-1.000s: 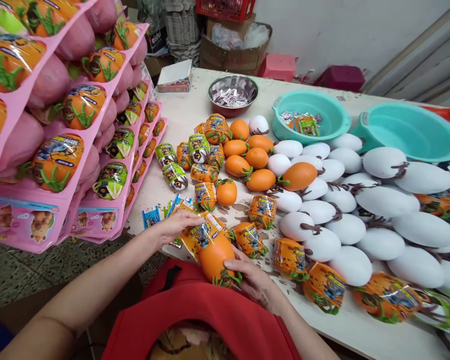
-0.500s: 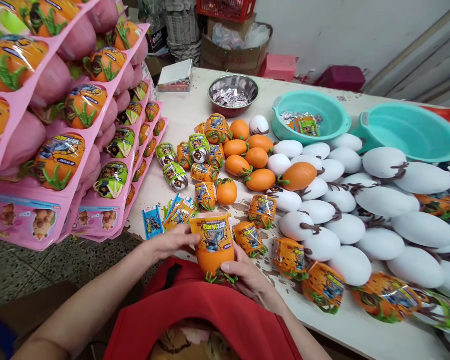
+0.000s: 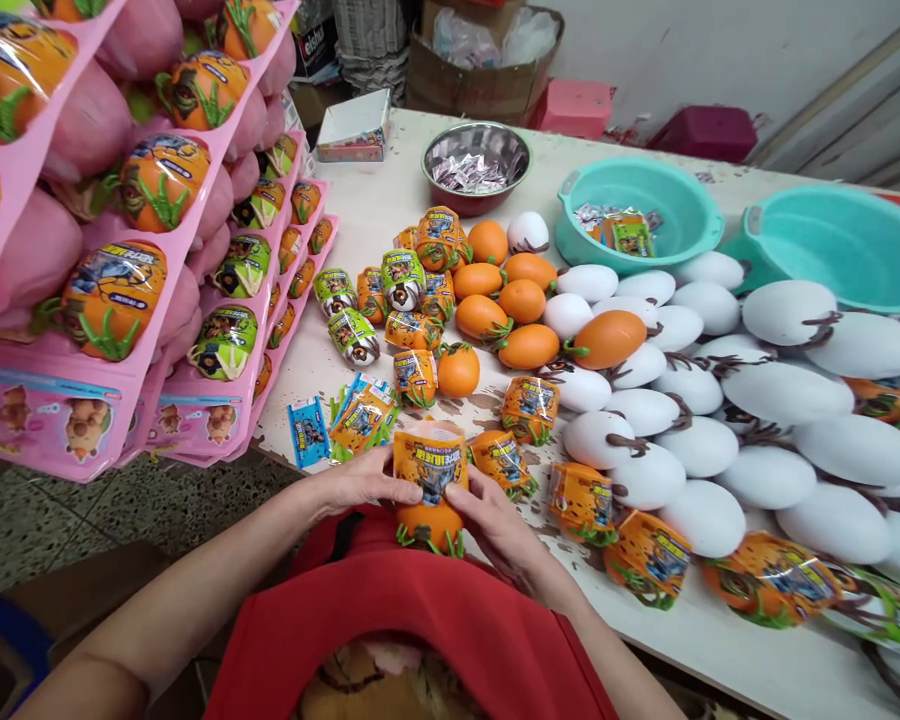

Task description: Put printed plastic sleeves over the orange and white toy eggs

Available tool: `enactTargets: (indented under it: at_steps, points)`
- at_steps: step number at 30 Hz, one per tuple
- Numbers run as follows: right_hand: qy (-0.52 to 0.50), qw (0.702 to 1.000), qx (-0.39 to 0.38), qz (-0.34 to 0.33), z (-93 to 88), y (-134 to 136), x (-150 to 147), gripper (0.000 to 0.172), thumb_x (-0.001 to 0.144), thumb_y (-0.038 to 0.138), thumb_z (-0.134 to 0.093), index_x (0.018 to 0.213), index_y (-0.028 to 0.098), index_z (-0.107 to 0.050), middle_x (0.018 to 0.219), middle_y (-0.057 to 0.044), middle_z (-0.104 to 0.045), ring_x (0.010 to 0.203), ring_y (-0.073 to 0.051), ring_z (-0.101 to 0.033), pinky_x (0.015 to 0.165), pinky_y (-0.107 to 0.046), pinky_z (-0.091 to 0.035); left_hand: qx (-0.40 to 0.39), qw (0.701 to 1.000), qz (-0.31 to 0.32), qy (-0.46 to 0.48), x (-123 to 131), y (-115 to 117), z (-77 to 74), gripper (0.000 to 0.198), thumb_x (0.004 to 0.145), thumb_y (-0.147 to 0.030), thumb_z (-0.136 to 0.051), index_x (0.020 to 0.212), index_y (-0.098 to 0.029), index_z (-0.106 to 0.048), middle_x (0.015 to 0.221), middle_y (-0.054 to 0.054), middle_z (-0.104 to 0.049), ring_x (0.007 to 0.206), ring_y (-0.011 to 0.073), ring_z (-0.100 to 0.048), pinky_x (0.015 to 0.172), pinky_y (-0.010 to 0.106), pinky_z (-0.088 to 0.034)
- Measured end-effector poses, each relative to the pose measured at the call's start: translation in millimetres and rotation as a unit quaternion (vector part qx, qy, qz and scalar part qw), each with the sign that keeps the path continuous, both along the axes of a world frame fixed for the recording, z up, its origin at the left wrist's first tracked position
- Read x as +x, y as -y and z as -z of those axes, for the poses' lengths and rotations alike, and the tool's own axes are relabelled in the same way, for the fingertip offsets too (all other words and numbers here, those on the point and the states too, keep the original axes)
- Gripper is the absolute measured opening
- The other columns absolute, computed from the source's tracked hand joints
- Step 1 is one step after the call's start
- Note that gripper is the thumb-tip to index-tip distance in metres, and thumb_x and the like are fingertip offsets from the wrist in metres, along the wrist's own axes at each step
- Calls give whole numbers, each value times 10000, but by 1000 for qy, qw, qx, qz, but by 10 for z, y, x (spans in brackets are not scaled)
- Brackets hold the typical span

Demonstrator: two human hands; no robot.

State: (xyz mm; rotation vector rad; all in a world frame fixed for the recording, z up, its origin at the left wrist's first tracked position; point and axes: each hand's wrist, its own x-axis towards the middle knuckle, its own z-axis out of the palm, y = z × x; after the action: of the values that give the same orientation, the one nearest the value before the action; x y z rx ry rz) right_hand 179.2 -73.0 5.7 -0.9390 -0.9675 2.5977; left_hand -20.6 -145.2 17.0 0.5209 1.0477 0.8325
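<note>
Both my hands grip one orange toy egg [image 3: 429, 522] at the table's near edge, just above my red apron. A printed orange sleeve [image 3: 430, 466] covers the egg's upper part. My left hand [image 3: 360, 482] pinches the sleeve's left side and my right hand [image 3: 495, 530] holds the right side, fingers closed on it. Green claw feet show at the egg's bottom. A small stack of flat printed sleeves [image 3: 361, 418] lies just beyond my left hand. Sleeved eggs [image 3: 504, 462] lie right of my hands.
Bare orange eggs [image 3: 525, 300] and several white eggs [image 3: 701, 445] cover the table [image 3: 375, 215]. A steel bowl [image 3: 477, 165] of foil packets and two teal basins [image 3: 637, 212] stand at the back. Pink display trays [image 3: 195, 420] of packed eggs lean at the left.
The sleeve went from lying slanted beside the egg to standing over its top, then slid further down it. Both hands closed in on its sides. The view tilted down slightly.
</note>
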Motion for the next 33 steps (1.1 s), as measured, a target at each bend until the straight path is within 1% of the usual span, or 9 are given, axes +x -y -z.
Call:
enactTargets:
  at_steps: [6, 12, 16, 18, 20, 22, 23, 27, 33]
  points:
    - [46, 997, 47, -38, 93, 114, 97, 612, 622, 552, -786, 1084, 191, -610, 1081, -83, -684, 1027, -297, -620, 947, -452, -467, -38, 999, 30, 12, 57, 161, 39, 739, 627, -340, -813, 1291, -171, -537, 1189, 94, -652, 1080, 276, -590, 930, 389, -457]
    - [51, 997, 61, -16, 61, 184, 64, 728, 586, 474, -834, 1193, 211, -530, 1181, -89, -646, 1062, -284, -608, 938, -423, -470, -10, 999, 24, -27, 100, 162, -29, 745, 611, -334, -817, 1283, -166, -542, 1203, 86, -647, 1128, 276, -564, 971, 384, -432]
    - [71, 996, 44, -11, 125, -14, 110, 637, 584, 462, -832, 1104, 185, -590, 1107, -105, -676, 990, -298, -634, 896, -443, -488, -20, 993, 30, -109, -94, 199, 158, 597, 699, -404, -732, 1238, -192, -583, 1055, 70, -695, 928, 225, -638, 782, 313, -499]
    - [118, 989, 90, 20, 181, -302, 152, 599, 601, 471, -818, 1076, 176, -603, 1084, -112, -683, 964, -292, -638, 891, -439, -485, -46, 957, -35, -284, -338, 171, 366, 457, 794, -459, -605, 1153, -177, -631, 970, 77, -707, 813, 202, -648, 687, 285, -489]
    - [172, 971, 167, 19, 247, -682, 154, 600, 605, 461, -819, 1090, 182, -603, 1088, -100, -683, 966, -276, -632, 892, -412, -480, -68, 867, -99, -483, -624, 111, 600, 368, 841, -445, -525, 1026, -163, -669, 962, 92, -706, 846, 208, -644, 726, 290, -474]
    - [204, 946, 243, -61, 327, -1063, 94, 574, 597, 444, -825, 1068, 183, -624, 1043, -80, -696, 932, -263, -633, 848, -376, -491, -95, 802, -106, -580, -865, 48, 819, 307, 822, -423, -556, 921, -160, -680, 991, 110, -698, 938, 239, -628, 808, 316, -445]
    - [214, 930, 274, -117, 370, -1226, 46, 542, 590, 436, -827, 1029, 177, -642, 988, -71, -705, 892, -258, -636, 803, -359, -499, -112, 787, -97, -598, -945, 21, 916, 295, 788, -429, -604, 884, -160, -679, 996, 120, -693, 962, 261, -620, 821, 330, -432]
    - [231, 889, 294, -264, 508, -1590, -151, 453, 553, 412, -830, 893, 150, -684, 823, -59, -710, 759, -244, -636, 668, -325, -503, -163, 757, -67, -629, -987, -44, 1201, 361, 610, -417, -778, 835, -159, -662, 1002, 140, -676, 972, 308, -601, 758, 329, -402]
    - [256, 888, 260, -279, 628, -1650, -346, 441, 493, 334, -851, 877, 174, -705, 849, -55, -730, 765, -240, -657, 680, -321, -519, -180, 750, -62, -633, -942, -33, 1341, 156, 796, -329, -613, 848, -189, -659, 819, 58, -682, 793, 205, -604, 635, 262, -343]
